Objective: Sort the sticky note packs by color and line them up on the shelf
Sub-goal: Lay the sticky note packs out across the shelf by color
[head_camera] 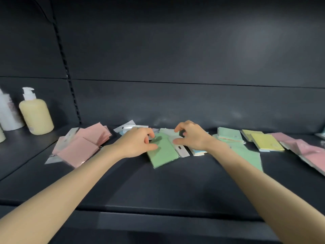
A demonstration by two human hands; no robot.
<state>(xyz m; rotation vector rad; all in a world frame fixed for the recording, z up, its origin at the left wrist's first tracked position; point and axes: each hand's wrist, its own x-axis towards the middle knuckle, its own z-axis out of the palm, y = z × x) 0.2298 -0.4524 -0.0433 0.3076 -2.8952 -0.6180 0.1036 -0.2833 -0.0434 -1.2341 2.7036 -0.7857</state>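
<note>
On the dark shelf point(158, 187) a green sticky note pack point(162, 154) lies tilted in the middle. My left hand point(139, 142) pinches its upper left edge, thumb on top and fingers curled. My right hand point(191, 136) hovers just right of it with loosely curled fingers and spread thumb, over a pack with a white header point(181, 149) and a blue pack point(198, 152). A pink pile point(82, 145) lies to the left. Pale green packs point(228, 135), yellow packs point(265, 142) and more pink packs point(307, 153) lie to the right.
A cream pump bottle point(36, 115) and a white bottle point(8, 111) stand at the far left of the shelf. Clear-wrapped blue packs point(125, 128) lie behind my left hand. The shelf's back wall rises right behind the packs.
</note>
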